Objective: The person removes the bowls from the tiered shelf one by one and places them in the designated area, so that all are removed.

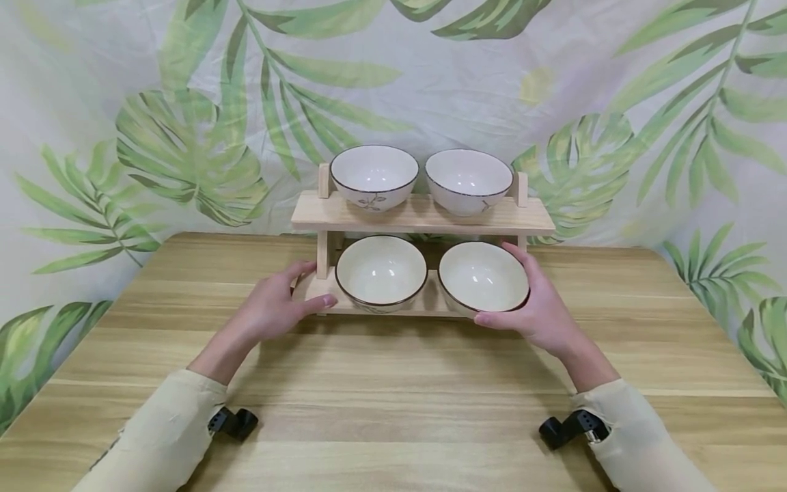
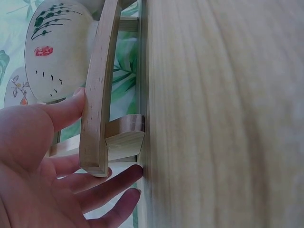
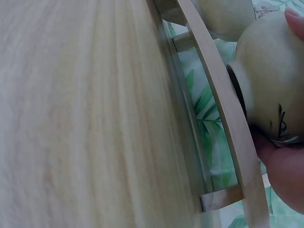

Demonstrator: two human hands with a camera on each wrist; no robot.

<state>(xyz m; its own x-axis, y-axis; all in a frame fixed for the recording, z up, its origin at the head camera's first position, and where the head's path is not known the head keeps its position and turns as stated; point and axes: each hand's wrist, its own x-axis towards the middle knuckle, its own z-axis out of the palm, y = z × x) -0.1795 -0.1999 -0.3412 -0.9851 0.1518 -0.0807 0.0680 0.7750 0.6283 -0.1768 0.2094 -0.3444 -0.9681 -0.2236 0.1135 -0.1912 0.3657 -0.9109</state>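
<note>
A two-tier wooden rack stands on the table with two bowls on each tier. At the left end of its lower shelf, my left hand grips the board, thumb on top; the left wrist view shows the fingers under the board. My right hand holds the lower right bowl, thumb at the front and fingers round its far right side. This bowl sits close to the shelf; whether it touches is unclear. Beside it rests the lower left bowl, cream inside with a dark rim.
On the upper shelf sit an upper left bowl and an upper right bowl, with short posts at the shelf ends. A leaf-patterned cloth hangs behind the wooden table.
</note>
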